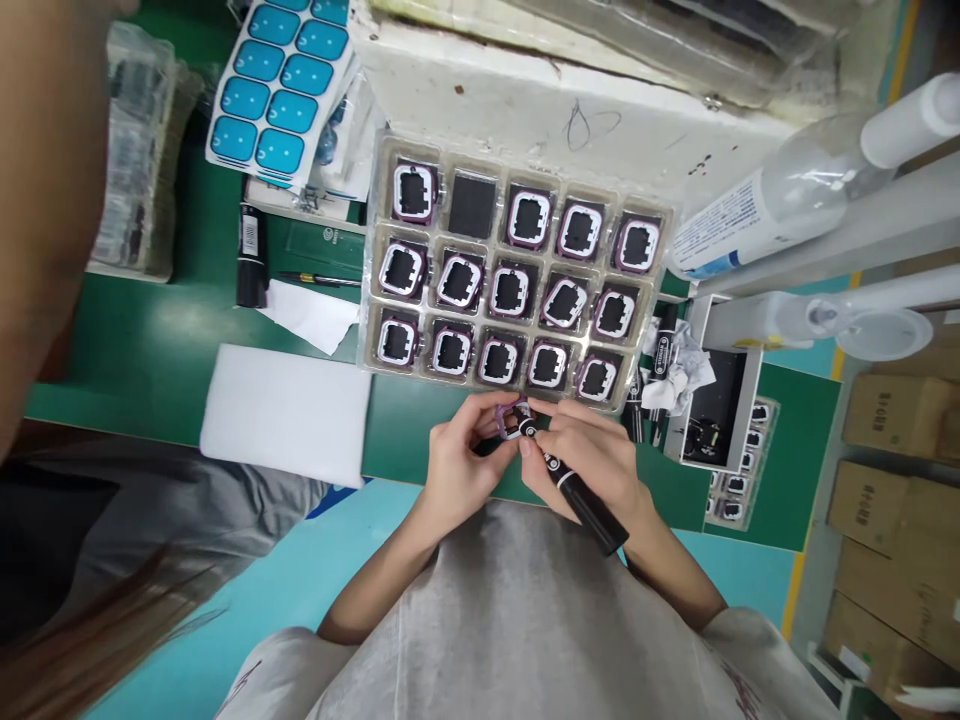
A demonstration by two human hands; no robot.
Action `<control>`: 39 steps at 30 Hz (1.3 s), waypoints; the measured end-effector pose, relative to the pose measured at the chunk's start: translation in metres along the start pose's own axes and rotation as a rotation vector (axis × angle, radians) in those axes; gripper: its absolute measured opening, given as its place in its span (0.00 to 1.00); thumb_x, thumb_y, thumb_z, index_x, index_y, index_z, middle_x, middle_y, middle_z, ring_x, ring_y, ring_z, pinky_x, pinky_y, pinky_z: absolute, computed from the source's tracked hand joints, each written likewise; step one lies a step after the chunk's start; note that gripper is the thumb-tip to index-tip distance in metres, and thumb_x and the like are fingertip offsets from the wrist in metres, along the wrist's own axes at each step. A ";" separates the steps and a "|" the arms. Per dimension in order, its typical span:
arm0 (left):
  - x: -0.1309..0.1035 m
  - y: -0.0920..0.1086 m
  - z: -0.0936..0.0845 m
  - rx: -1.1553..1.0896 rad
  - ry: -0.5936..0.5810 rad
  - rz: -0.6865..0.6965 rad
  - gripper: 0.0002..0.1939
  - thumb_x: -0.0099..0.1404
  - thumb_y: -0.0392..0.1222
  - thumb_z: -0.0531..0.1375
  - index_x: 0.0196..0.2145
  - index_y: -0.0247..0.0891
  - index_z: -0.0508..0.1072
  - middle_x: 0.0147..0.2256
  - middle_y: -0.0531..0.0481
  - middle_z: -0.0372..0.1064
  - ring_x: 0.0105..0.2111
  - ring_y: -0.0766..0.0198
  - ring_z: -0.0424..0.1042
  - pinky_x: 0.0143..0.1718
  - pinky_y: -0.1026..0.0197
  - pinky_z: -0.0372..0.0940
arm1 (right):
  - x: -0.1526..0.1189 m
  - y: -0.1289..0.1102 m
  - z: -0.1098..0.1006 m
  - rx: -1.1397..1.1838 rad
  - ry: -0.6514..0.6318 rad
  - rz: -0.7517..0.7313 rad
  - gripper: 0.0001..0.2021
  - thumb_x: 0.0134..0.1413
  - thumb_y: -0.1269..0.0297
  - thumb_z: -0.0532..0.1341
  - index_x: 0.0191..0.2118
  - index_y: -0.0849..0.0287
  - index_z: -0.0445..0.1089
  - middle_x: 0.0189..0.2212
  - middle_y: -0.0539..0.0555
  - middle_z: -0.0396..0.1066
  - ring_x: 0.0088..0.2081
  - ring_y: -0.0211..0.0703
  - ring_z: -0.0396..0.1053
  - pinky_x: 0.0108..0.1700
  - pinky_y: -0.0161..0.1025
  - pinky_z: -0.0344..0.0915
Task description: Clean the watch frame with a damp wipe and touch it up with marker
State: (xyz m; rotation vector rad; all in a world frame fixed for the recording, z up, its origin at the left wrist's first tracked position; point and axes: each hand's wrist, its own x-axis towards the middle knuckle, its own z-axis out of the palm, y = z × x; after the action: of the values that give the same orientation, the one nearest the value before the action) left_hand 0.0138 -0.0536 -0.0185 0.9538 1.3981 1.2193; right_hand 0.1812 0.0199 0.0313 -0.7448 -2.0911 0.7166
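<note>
My left hand [466,462] pinches a small purple square frame [504,422], which looks like a watch case, just in front of the tray. In my right hand [600,455] is a thick black marker [589,510], its tip end pointing at the frame and seeming to touch it; the exact contact is too small to make out. Beyond both hands lies a clear plastic tray [366,330] with rows of similar purple frames with white inner rings [510,290]. One back-row compartment [472,205] shows only its dark bottom.
A white foam sheet [285,412] lies left on the green table. Blue stickers [281,75], another marker [251,255] and a pen [319,279] are behind it. At right stand a white box [697,455], crumpled tissue [682,375] and bottles [750,220]. A person's arm [45,180] is at left.
</note>
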 end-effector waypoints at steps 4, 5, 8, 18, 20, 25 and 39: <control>0.001 0.002 0.001 -0.005 0.007 -0.028 0.18 0.70 0.38 0.73 0.56 0.41 0.79 0.46 0.46 0.88 0.46 0.56 0.88 0.52 0.57 0.83 | 0.002 0.001 -0.005 0.071 0.022 0.121 0.13 0.69 0.77 0.67 0.37 0.51 0.69 0.26 0.44 0.69 0.33 0.41 0.80 0.50 0.43 0.89; 0.001 0.002 0.001 -0.011 0.009 -0.034 0.18 0.70 0.39 0.74 0.56 0.42 0.80 0.46 0.46 0.88 0.46 0.56 0.89 0.53 0.57 0.83 | 0.002 0.001 -0.005 0.099 0.028 0.140 0.13 0.68 0.77 0.67 0.37 0.51 0.69 0.27 0.43 0.69 0.32 0.40 0.79 0.50 0.44 0.89; 0.001 0.003 0.001 -0.040 0.006 -0.047 0.19 0.69 0.39 0.75 0.55 0.42 0.80 0.47 0.45 0.88 0.47 0.56 0.89 0.54 0.56 0.83 | 0.000 0.001 -0.005 0.135 0.034 0.161 0.13 0.68 0.78 0.66 0.39 0.51 0.69 0.28 0.44 0.71 0.32 0.40 0.79 0.52 0.46 0.89; -0.001 -0.002 -0.001 0.027 0.013 -0.002 0.20 0.69 0.38 0.74 0.57 0.42 0.80 0.46 0.46 0.88 0.45 0.57 0.88 0.51 0.59 0.82 | -0.006 0.001 0.002 0.041 0.026 0.008 0.14 0.68 0.78 0.68 0.39 0.50 0.68 0.27 0.43 0.68 0.29 0.39 0.73 0.56 0.49 0.89; -0.001 -0.002 -0.001 0.046 0.020 0.003 0.18 0.70 0.38 0.73 0.56 0.42 0.80 0.46 0.46 0.88 0.44 0.58 0.88 0.51 0.60 0.82 | -0.006 0.001 0.000 0.078 0.046 0.095 0.13 0.69 0.77 0.68 0.40 0.50 0.69 0.28 0.44 0.72 0.33 0.41 0.79 0.52 0.46 0.89; -0.001 0.000 0.001 0.012 0.027 -0.034 0.19 0.68 0.39 0.75 0.55 0.41 0.81 0.46 0.46 0.89 0.45 0.56 0.89 0.53 0.58 0.83 | -0.006 0.000 -0.003 0.139 0.061 0.213 0.12 0.69 0.77 0.67 0.41 0.50 0.70 0.31 0.46 0.76 0.37 0.44 0.84 0.52 0.44 0.88; -0.003 0.002 0.001 0.081 0.049 0.029 0.17 0.69 0.35 0.73 0.54 0.41 0.82 0.43 0.48 0.88 0.42 0.58 0.88 0.49 0.60 0.82 | -0.009 -0.002 0.000 0.141 0.058 0.174 0.10 0.70 0.77 0.67 0.41 0.52 0.71 0.30 0.45 0.73 0.40 0.45 0.85 0.52 0.42 0.88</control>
State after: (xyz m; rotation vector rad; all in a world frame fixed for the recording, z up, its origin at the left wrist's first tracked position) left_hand 0.0155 -0.0554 -0.0162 1.0094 1.4860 1.2229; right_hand 0.1858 0.0125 0.0284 -0.8641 -1.9177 0.9167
